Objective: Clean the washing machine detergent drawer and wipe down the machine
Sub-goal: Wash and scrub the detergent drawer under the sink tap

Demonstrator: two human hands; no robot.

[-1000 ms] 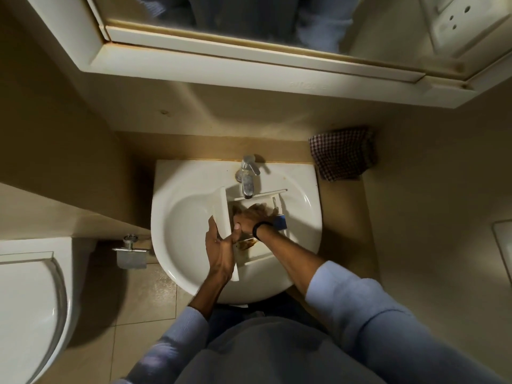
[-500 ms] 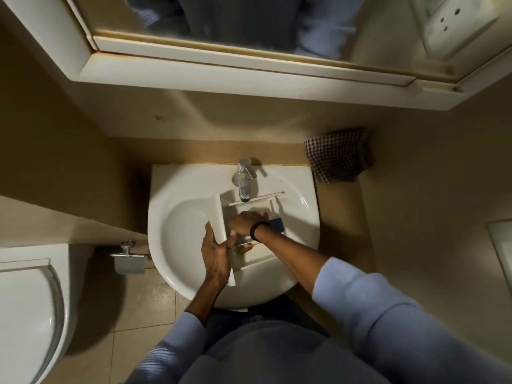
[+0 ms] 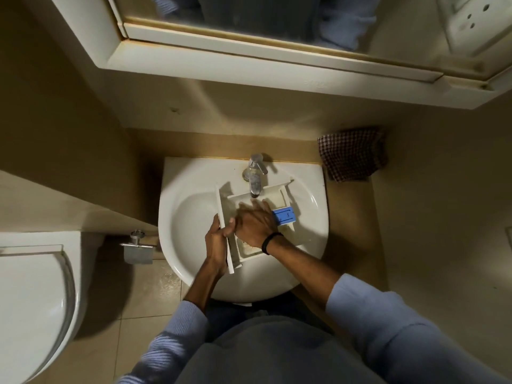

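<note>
A white detergent drawer [image 3: 277, 189] lies in the white washbasin [image 3: 194, 217], under the chrome tap [image 3: 255, 176]. It has a blue insert [image 3: 284, 215] on its right side and brown grime in its near compartment [image 3: 249, 249]. My left hand [image 3: 219, 239] grips the drawer's front panel at its left edge, thumb over the rim. My right hand [image 3: 253, 221] lies inside the drawer with fingers stretched out toward the tap, blurred by motion. Whether it holds anything is hidden.
A checked cloth [image 3: 352, 153] sits on the ledge right of the basin. A mirrored cabinet [image 3: 249, 65] juts out overhead. A toilet [image 3: 30, 300] stands at the left, with a paper holder [image 3: 137, 249] on the wall beside the basin.
My right hand has slid across the drawer's inside toward the tap, fingers now stretched out. My left hand keeps its hold on the front panel. The view has shifted slightly.
</note>
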